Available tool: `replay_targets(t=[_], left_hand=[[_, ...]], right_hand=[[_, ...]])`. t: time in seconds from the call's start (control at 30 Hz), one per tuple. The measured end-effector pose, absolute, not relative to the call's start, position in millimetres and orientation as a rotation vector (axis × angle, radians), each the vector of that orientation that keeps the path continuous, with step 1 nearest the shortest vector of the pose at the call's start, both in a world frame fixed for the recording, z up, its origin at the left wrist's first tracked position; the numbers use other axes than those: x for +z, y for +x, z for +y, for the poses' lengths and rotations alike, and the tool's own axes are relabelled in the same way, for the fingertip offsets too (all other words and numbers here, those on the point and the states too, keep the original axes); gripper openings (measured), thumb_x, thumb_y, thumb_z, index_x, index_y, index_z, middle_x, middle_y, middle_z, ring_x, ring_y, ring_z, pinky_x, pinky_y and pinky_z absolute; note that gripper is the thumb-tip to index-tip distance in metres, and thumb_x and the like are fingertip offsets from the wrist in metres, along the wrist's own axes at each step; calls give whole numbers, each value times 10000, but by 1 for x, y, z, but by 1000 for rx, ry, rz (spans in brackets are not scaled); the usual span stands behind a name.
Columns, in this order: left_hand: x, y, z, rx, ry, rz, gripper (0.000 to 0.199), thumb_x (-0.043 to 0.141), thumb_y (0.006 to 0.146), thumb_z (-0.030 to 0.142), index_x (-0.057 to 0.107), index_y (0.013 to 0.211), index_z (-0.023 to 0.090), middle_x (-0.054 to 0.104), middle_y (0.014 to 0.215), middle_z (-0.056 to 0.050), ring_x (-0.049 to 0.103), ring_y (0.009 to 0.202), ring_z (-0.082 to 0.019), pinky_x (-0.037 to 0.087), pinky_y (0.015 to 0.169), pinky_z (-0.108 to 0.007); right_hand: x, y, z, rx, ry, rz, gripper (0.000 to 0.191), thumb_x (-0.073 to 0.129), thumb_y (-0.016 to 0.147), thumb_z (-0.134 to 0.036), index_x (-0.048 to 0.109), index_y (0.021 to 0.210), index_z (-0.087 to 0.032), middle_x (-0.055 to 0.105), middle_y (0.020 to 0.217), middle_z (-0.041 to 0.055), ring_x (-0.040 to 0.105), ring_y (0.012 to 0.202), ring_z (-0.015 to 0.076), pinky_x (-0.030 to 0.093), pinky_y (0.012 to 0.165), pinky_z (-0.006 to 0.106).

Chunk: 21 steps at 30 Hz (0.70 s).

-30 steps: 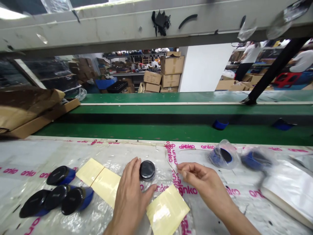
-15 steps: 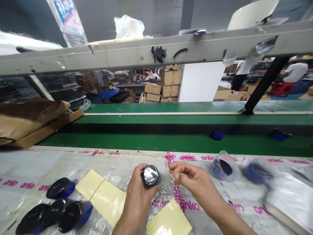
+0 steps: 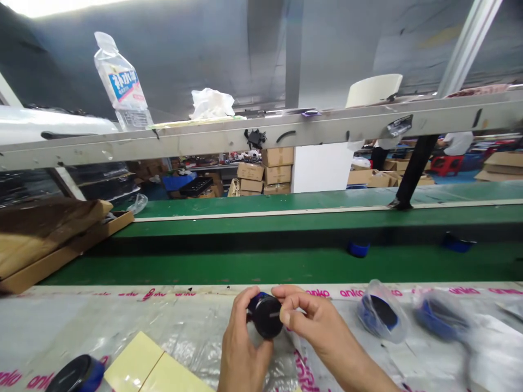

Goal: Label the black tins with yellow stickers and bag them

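The left hand (image 3: 243, 354) wraps tight around a round black-and-blue canister (image 3: 266, 317), low in the middle of the frame, just above the bench (image 3: 122, 310). The right hand (image 3: 322, 332) makes a narrow pinch at its black end (maybe on a thin film (image 3: 281, 314), but that is hard to see). A tight, steady hold keeps the canister from slipping.

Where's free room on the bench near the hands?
Plastic sheet above the yellow sheets, left of the left hand, has room. Crowded: both hands around the black-and-blue part, and the bagged blue parts right of the right hand.
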State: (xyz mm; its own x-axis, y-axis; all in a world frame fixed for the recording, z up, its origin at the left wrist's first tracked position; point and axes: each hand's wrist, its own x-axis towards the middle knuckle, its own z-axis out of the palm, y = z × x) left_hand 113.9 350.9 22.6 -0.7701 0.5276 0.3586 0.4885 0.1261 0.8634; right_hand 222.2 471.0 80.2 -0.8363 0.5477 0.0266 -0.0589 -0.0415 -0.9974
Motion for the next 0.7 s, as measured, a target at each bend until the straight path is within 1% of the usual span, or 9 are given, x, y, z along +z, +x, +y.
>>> replay_targets(t=[0.07,0.23,0.3,0.4,0.53,0.7], left_hand=[[18,113,350,1759,1065,2328,615,558,727,145,509,1320,300,625,1312,-45,648,1104,-240,515,964,-426],[12,109,349,1773,1205,2253,638,511,664,84,544,1254,324,580,1356,-15,560,1260,-239,491,1020,-419],[10,108,349,1761,1200,2223,647,508,657,77,541,1256,319,580,1344,-22,568,1241,-236,503,1006,-415],[10,108,350,1735,1175,2210,638,513,658,71,542,1253,299,585,1328,-41,579,1219,-239,507,999,-419],[7,108,352,1721,1154,2207,638,533,653,70,540,1255,281,582,1337,-56,570,1239,-256,495,1025,-440],[6,108,353,1712,1142,2212,627,525,649,76,536,1241,282,577,1341,-49,558,1258,-252,480,1049,-445]], right_hand=[[78,223,471,1931,-509,-1838,174,694,738,-370,665,682,-207,641,1284,89,539,1244,314,382,1005,391],[76,220,471,1952,-552,-1859,166,691,714,-356,671,661,-200,636,1281,106,536,1253,319,362,1034,399],[74,218,472,1957,-560,-1857,156,690,708,-345,673,656,-199,638,1275,104,538,1249,317,346,1050,402],[69,216,473,1957,-541,-1846,138,677,723,-313,669,652,-195,650,1244,92,574,1194,299,337,1056,401],[65,216,474,1931,-556,-1856,125,669,717,-293,675,645,-190,658,1231,95,593,1158,296,350,1048,400],[60,215,473,1910,-556,-1828,103,653,703,-267,683,644,-188,664,1202,96,613,1120,289,370,1040,399]])
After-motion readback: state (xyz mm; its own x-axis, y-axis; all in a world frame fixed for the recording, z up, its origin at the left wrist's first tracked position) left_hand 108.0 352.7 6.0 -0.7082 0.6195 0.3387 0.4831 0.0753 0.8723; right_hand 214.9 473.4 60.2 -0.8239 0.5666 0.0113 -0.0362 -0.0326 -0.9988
